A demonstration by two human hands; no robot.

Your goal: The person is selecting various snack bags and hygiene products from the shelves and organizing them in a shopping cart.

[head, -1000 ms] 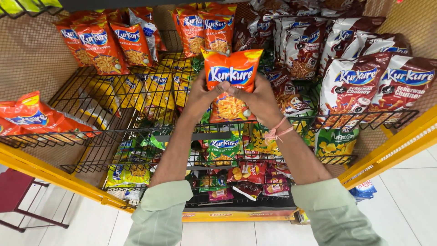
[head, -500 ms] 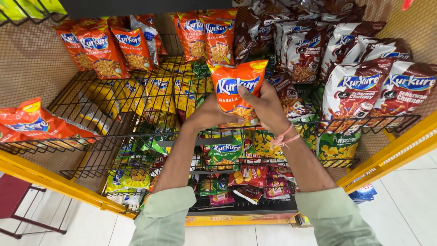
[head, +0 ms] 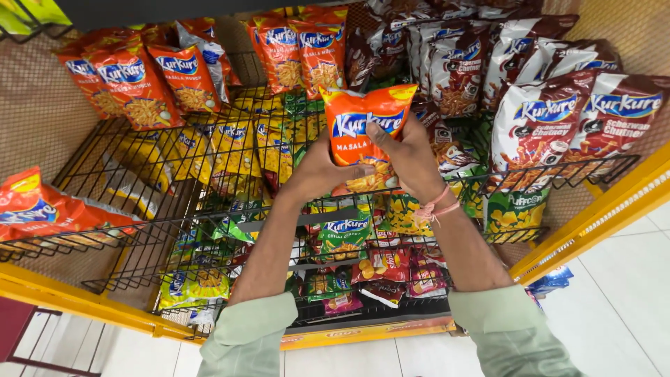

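Both of my hands hold one orange snack packet (head: 363, 126) upright in front of a wire snack rack. My left hand (head: 317, 174) grips its lower left side. My right hand (head: 408, 157) wraps its right side, thumb across the front, with a pink thread band on the wrist. The packet hangs in the air above the yellow packets (head: 237, 146) on the upper wire shelf (head: 105, 150). My sleeves are pale green.
More orange packets (head: 132, 80) lean at the back left and middle. Brown-and-white packets (head: 551, 126) fill the right wire shelf. Green and red packets (head: 345, 234) lie on lower shelves. A yellow frame (head: 600, 209) edges the rack above a white tiled floor (head: 621, 300).
The packet has come lower and nearer to me between my hands, and the view has tilted slightly; my grip on it is the same.
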